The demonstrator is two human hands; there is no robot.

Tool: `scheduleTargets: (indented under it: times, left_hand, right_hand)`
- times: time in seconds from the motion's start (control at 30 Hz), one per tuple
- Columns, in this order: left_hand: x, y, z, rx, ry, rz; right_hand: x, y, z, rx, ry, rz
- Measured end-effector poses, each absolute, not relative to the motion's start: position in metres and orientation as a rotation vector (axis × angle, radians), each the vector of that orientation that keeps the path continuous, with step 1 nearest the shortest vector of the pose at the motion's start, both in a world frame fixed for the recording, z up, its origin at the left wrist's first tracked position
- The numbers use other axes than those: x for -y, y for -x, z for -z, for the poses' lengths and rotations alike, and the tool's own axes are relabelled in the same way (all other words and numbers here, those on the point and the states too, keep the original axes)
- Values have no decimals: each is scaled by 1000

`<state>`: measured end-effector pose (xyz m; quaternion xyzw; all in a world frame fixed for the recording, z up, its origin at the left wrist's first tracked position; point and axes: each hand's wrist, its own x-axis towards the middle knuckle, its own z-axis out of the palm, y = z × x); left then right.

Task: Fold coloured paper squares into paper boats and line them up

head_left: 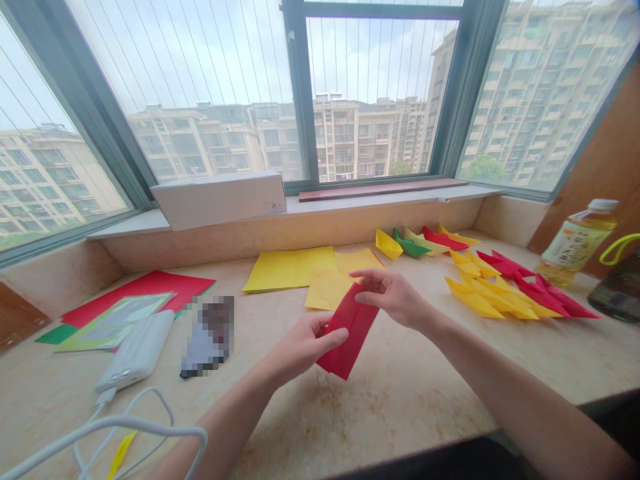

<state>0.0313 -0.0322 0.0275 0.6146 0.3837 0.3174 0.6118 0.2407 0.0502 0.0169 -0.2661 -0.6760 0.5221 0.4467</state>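
A folded red sheet of paper (354, 340) is held tilted above the counter, a long narrow strip with a crease down its length. My left hand (313, 343) grips its left edge, thumb flat on the front and fingers behind. At the top end, my right hand (387, 297) pinches the paper between thumb and fingers. Behind the red paper lie loose yellow sheets (290, 267), partly covered by my right hand. The back of the folded paper is hidden.
On the right are folded yellow paper boats (500, 297), magenta ones (545, 287), a green boat (411, 245) and a drink bottle (575, 243). To the left lie red sheets (150, 293), a white power bank (137, 350) and a cable (135, 423). A white box (220, 200) rests on the sill.
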Motion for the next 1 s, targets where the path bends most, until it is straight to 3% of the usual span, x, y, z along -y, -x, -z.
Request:
scheduleTargets:
  times: [0.23, 0.47, 1.0]
  left_hand:
    - [35, -39, -19, -1063, -1342, -828]
    - [36, -45, -21, -1026, -1205, -1040]
    - [40, -50, -16, -1023, -1274, -1009]
  right_hand:
    - [-36, -224, -10, 1648, 668, -1262]
    - [-27, -220, -15, 1627, 591, -1546]
    - [-16, -210, -9, 1561, 613, -1335]
